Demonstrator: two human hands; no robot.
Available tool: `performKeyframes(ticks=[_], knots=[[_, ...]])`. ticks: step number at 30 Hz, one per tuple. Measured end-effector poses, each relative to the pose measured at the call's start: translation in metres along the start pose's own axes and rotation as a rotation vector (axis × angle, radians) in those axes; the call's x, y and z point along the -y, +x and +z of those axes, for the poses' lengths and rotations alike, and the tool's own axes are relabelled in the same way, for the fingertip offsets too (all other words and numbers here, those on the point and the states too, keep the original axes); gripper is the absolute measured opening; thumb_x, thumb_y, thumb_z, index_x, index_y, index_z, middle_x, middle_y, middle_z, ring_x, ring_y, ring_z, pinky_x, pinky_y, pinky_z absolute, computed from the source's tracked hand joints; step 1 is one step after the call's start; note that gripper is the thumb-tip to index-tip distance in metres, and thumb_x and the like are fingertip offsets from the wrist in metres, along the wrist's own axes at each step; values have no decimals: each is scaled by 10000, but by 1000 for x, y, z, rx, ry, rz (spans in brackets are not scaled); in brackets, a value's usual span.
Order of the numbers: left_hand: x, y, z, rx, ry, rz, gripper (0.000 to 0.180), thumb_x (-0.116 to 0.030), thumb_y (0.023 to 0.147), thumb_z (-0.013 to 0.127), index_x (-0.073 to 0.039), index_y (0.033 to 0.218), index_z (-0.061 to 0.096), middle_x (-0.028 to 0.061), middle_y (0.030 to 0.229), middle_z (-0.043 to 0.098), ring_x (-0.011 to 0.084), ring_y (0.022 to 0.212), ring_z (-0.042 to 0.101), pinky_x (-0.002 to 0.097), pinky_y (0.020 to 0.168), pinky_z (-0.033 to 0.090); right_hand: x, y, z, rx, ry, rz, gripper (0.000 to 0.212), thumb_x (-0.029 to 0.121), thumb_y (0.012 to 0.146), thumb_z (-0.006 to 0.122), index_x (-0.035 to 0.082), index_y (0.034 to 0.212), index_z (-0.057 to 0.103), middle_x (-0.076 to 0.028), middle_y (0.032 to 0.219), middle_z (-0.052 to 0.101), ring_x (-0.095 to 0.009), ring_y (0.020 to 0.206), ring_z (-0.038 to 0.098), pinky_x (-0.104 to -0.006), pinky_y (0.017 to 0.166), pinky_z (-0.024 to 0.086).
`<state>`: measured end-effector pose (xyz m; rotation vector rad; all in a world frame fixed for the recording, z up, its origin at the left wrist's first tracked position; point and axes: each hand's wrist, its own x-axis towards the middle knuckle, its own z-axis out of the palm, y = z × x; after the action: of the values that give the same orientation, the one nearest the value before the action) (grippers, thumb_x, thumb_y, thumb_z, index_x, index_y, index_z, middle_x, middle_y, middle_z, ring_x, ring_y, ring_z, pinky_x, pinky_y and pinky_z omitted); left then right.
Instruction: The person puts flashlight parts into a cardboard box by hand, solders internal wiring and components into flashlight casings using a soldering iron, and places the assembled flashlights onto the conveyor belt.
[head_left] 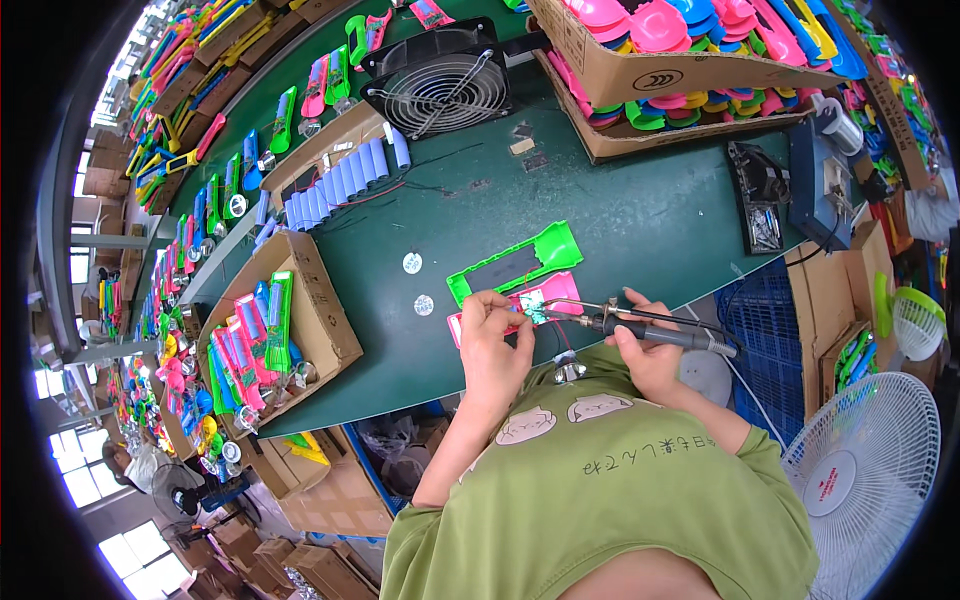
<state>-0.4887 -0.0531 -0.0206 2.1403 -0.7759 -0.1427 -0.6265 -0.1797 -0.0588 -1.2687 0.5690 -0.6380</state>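
Note:
My right hand (650, 352) is closed around a soldering iron (685, 337) with a thin metal feed tube beside it. Its tip points left at a small circuit board (535, 304), which lies on a pink plastic housing (562, 288). My left hand (494, 348) hovers over the left part of that housing, thumb and fingers pinched together near thin wires; whatever they hold is too small to make out. Just behind lies an open green plastic housing (553, 250). A shiny metal part (569, 368) hangs by wires at the table's front edge, against my shirt.
Blue cylindrical cells (345, 178) with wires lie in a row at the back left. Cardboard boxes of colourful plastic parts stand left (335, 335) and back right (600, 145). A black fan (440, 85) sits behind; a soldering station (822, 185) stands right. A white fan (860, 480) is beside me.

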Motion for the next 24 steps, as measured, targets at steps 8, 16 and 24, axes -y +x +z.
performKeyframes(ticks=[8,16,24], knots=[[3,1,1,-6,-6,17,103,54,615,653,12,676,580,121,905,492,216,779,542,289,651,473,-12,1,-2,59,-104,-50,200,-23,775,575,-17,952,484,-229,1118,470,-152,767,600,-233,637,524],[4,3,0,30,33,27,94,54,612,636,11,668,574,128,900,491,228,778,539,301,658,462,6,5,1,-39,76,-13,162,-70,757,580,-66,917,554,-131,1047,462,-240,1097,467,-254,664,561],[1,8,-4,74,74,58,110,56,613,630,11,674,550,135,896,483,256,802,527,320,659,449,2,4,-7,-38,156,-51,212,-53,775,568,-52,978,505,-190,1175,414,-202,865,600,-262,663,550]])
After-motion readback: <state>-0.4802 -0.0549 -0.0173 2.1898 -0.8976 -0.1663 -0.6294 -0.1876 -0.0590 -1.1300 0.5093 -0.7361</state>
